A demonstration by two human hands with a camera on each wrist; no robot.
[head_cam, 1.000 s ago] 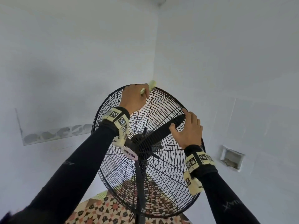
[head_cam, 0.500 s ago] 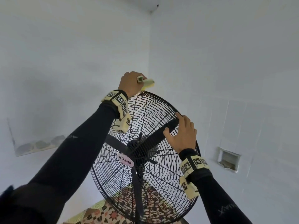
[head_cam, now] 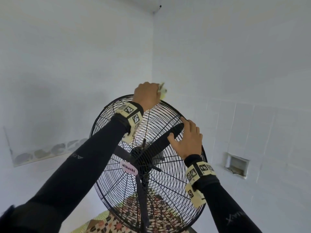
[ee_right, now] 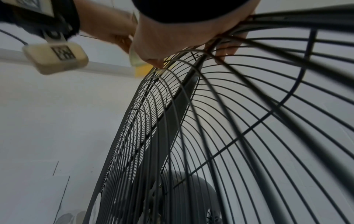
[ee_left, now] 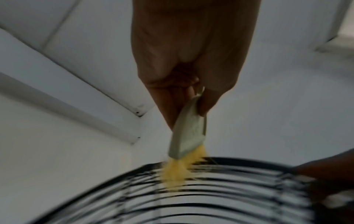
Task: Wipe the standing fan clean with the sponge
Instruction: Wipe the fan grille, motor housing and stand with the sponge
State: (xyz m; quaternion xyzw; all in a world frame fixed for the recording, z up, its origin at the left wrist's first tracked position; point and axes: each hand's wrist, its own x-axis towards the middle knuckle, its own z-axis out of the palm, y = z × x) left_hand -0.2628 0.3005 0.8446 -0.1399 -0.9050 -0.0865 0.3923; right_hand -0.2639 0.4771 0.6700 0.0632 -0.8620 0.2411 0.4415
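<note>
From the head camera, the standing fan (head_cam: 148, 163) is black, with a round wire grille, dark blades behind the wires and a pale pink oval badge (head_cam: 128, 170) reading "Mikachi" near the hub. It stands in the corner of a room with white walls (head_cam: 67, 56); the wall to the right is tiled and has a small square recess (head_cam: 236, 164). Patterned floor tiles (head_cam: 104, 225) show below the grille. The left hand (head_cam: 148, 95) is at the top of the grille rim, its fingers curled round a yellow-green sponge (head_cam: 162, 93) that pokes out past the knuckles, right at the rim. The right hand (head_cam: 189, 140) lies on the upper right of the grille, fingers spread and hooked over the rim. Both arms wear dark sleeves and cream wrist bands with black-and-white markers.

In the left wrist view, the fingers (ee_left: 166, 97) pinch the sponge (ee_left: 188, 136) by its pale green top; its yellow lower edge meets the blurred black wires of the fan (ee_left: 191, 189) at the rim. A white wall and ceiling corner lie behind.

In the right wrist view, the fingers (ee_right: 226, 48) curl round the grille wires of the fan (ee_right: 172, 121) near its rim. The left hand (ee_right: 107, 28) is just beyond, and a little of the sponge (ee_right: 140, 69) shows by the rim. White wall fills the background.
</note>
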